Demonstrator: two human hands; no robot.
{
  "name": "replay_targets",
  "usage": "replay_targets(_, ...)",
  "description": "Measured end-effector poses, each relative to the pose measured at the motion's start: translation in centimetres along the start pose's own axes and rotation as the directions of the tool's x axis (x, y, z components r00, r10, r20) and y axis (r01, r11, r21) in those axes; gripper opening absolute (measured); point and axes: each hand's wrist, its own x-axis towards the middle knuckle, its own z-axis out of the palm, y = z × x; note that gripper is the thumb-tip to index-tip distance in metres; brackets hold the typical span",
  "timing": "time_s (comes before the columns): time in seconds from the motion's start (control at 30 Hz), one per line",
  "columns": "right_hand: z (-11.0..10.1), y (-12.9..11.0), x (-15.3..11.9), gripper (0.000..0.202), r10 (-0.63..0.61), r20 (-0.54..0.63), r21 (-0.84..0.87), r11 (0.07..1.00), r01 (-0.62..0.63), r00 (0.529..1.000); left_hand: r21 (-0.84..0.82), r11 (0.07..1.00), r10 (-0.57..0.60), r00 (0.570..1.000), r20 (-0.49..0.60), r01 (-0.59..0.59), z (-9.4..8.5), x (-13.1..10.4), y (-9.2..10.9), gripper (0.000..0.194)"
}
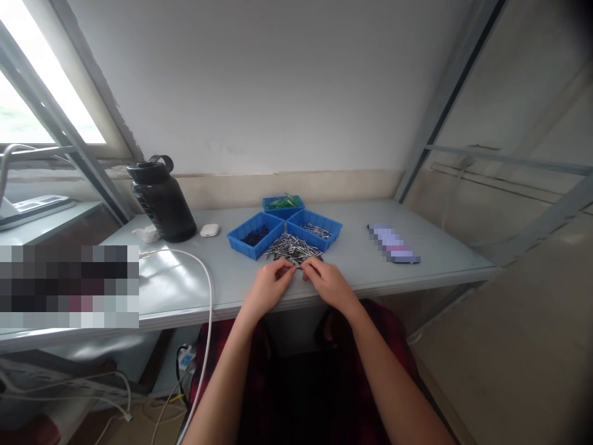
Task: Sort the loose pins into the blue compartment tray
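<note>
My left hand (273, 281) and my right hand (325, 281) meet near the table's front edge, fingertips pinched close together. Between them is a small dark piece, too small to name. Just beyond my fingers lies a loose pile of thin metal pins (294, 246). Behind the pile, the left blue tray (254, 250) holds small dark parts (256, 235), and the right blue tray (331, 240) holds more metal pins (317, 230). A third blue tray (283, 212) at the back contains green pieces (285, 201).
A black bottle (167, 207) and a white case (210, 230) stand on the left of the table (361, 275). A phone (393, 244) lies at the right. A white cable (210, 309) hangs over the front edge at the left.
</note>
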Motion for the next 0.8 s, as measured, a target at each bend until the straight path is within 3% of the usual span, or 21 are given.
replay_targets(0.8,0.31,-0.03,-0.03,0.02,-0.011,-0.029,-0.008,1.0,0.011,1.0,0.061,0.998,0.007,1.0,-0.017,-0.006,-0.1,-0.23,0.59,0.027)
